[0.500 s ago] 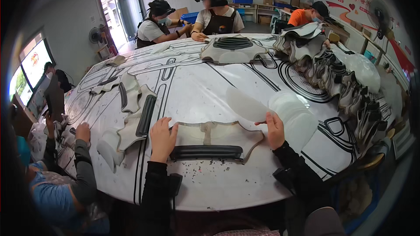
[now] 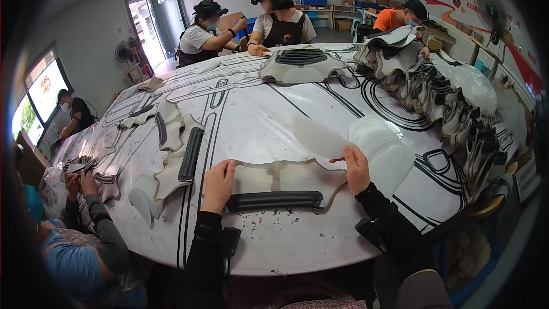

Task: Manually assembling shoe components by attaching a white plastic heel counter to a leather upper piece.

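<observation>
In front of me lies a beige, scallop-edged padded fabric piece (image 2: 251,177) with a black ribbed roll (image 2: 277,200) along its near edge and a brownish strip down its middle. My left hand (image 2: 218,186) is closed at its left end, thumb and fingers together on the edge. My right hand (image 2: 357,171) is by the far right corner, pinching the rim of a thin, translucent white sheet (image 2: 317,137) with a curved edge. That sheet tilts up to the left, beyond the fabric piece. A fanned pile of similar sheets (image 2: 386,154) lies right of it.
Dark crumbs (image 2: 274,220) are scattered near me. More padded pieces (image 2: 177,154) lie to the left, beside loose sheets (image 2: 146,203). A long heap of stacked pieces (image 2: 423,91) lines the right edge. Co-workers sit around the table; one at the left handles a piece (image 2: 80,166).
My left hand has gone from spread fingers to closed on the fabric piece's left edge. My right hand still holds the sheet. The left co-worker's hands have come together over a piece.
</observation>
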A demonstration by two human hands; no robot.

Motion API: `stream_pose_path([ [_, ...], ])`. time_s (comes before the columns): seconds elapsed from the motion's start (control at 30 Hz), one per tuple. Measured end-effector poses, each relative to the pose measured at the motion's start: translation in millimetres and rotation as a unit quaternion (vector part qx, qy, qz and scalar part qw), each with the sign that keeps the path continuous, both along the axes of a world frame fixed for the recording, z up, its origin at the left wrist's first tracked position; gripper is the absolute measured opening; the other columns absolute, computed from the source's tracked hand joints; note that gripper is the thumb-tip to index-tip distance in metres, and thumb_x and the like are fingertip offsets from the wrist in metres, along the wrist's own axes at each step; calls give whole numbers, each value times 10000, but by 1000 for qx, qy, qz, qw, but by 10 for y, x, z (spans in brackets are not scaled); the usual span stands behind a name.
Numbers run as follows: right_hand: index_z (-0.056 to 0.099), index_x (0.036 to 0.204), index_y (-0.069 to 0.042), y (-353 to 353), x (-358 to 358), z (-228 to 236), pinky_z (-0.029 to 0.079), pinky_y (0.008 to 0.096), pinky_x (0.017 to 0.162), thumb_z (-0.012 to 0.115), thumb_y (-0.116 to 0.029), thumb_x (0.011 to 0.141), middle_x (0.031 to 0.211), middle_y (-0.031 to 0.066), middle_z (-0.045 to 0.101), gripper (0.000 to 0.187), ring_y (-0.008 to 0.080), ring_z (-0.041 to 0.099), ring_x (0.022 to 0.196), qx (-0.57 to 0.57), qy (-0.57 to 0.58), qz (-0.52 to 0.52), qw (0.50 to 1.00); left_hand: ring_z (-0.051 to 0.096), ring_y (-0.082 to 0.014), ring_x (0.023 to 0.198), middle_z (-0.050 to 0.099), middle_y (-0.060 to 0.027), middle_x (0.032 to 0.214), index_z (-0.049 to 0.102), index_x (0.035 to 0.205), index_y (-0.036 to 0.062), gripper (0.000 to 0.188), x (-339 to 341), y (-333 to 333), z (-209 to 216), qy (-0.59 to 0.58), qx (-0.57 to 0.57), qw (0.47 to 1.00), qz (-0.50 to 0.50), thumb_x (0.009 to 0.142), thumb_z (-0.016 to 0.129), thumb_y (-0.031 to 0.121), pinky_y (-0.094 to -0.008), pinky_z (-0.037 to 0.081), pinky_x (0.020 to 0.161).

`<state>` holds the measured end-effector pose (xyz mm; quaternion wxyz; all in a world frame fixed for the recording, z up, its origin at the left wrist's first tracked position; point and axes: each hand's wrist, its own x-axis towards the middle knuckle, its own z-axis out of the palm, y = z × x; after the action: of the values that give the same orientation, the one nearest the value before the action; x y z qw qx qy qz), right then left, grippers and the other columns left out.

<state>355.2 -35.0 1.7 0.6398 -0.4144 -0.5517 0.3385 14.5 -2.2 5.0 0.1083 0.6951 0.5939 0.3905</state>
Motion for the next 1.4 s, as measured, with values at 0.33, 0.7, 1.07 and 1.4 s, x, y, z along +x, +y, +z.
stream_pose_path([
  [0.33, 492, 1175, 21, -84, 112, 250, 534, 262, 638, 449, -276, 1020, 941, 123, 673, 338, 169, 675, 792, -42, 26, -2, 999, 639, -132, 821, 701, -83, 877, 667, 1083, 27, 262, 247, -148, 0, -225, -101, 954, -168, 967, 534, 222, -264, 483, 752],
  [0.7, 501, 1069, -7, -325, 430, 473, 487, 219, 469, 481, -336, 1005, 857, 158, 678, 336, 135, 629, 588, -122, 83, 110, 983, 543, -78, 828, 630, -12, 972, 605, 1227, 53, 325, 311, -126, 29, -208, -171, 949, -166, 905, 564, 72, -232, 448, 757],
  [1.07, 540, 1004, -80, -520, 361, 487, 373, 210, 408, 480, -302, 1013, 699, -11, 495, 231, 80, 463, 486, -300, 160, 106, 935, 556, -77, 943, 621, -4, 1036, 584, 1251, 37, 355, 426, -504, 238, -300, -314, 876, -211, 897, 555, 27, -228, 441, 851],
  [1.4, 509, 1012, -86, -563, 253, 569, 359, 210, 397, 471, -256, 1017, 705, -7, 502, 174, 63, 392, 463, -344, 241, 139, 897, 512, -59, 762, 589, 10, 848, 515, 1354, 72, 439, 197, -717, 192, -227, -312, 909, -155, 920, 576, 64, -198, 423, 703],
])
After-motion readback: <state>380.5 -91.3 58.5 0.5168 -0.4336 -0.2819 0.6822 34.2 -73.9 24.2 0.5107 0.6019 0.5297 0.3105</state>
